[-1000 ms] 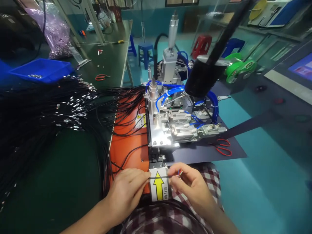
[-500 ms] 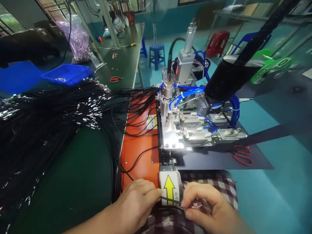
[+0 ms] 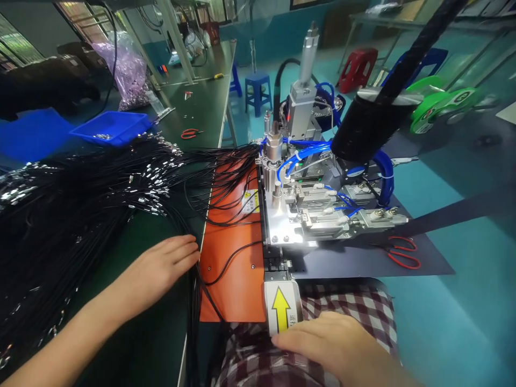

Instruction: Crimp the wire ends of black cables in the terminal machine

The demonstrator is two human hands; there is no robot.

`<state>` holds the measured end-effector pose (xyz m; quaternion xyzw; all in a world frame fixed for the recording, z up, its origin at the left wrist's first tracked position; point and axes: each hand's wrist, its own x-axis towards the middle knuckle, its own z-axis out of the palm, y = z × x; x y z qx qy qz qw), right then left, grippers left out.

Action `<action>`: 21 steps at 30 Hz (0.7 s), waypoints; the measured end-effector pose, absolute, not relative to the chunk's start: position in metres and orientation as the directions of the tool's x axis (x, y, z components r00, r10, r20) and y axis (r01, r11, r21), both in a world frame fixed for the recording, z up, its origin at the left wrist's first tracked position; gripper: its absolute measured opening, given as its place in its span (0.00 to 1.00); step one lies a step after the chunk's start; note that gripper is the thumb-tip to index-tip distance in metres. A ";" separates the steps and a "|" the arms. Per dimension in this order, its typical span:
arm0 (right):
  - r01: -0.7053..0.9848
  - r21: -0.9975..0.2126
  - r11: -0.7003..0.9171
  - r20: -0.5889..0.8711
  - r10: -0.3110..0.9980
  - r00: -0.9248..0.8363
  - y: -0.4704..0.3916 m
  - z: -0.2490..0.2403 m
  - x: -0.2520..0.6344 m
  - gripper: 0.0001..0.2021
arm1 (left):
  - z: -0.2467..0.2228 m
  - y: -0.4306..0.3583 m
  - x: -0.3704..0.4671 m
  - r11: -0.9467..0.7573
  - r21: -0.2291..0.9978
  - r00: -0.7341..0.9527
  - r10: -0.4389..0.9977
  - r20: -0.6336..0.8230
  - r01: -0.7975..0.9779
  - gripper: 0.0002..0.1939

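Observation:
My left hand (image 3: 163, 269) reaches over the green bench edge, its fingers stretched out and close together. Their tips touch or lie just over a bundle of black cables (image 3: 194, 301) hanging past the edge; the thumb is hidden. My right hand (image 3: 328, 344) is above my lap, back up, with its fingers stretched leftward. Its foremost fingertip is at the lower end of the yellow-arrow plate (image 3: 279, 301). No cable shows in it, and its underside is hidden. One black cable (image 3: 213, 303) runs across the orange machine cover (image 3: 234, 293) and drops over its front edge.
A metal machine (image 3: 306, 209) with blue air hoses stands ahead. Red-handled scissors (image 3: 404, 252) lie on its dark plate. A large heap of black cables (image 3: 80, 204) with shiny ends covers the bench at left, near a blue tray (image 3: 115, 128). Red-handled pliers (image 3: 191, 134) lie farther back.
My left hand has left the cable at the arrow plate and moved up and left to the bundle. My right hand has turned back-up; the cable no longer stretches between both hands.

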<state>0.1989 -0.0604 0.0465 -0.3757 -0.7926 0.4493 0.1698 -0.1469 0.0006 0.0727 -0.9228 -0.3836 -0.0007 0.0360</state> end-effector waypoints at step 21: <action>-0.253 -0.884 -0.393 -0.328 0.907 -0.264 -0.044 0.022 0.171 0.07 | 0.053 -0.020 -0.022 -0.618 0.489 0.721 0.692 -0.032 0.615 0.13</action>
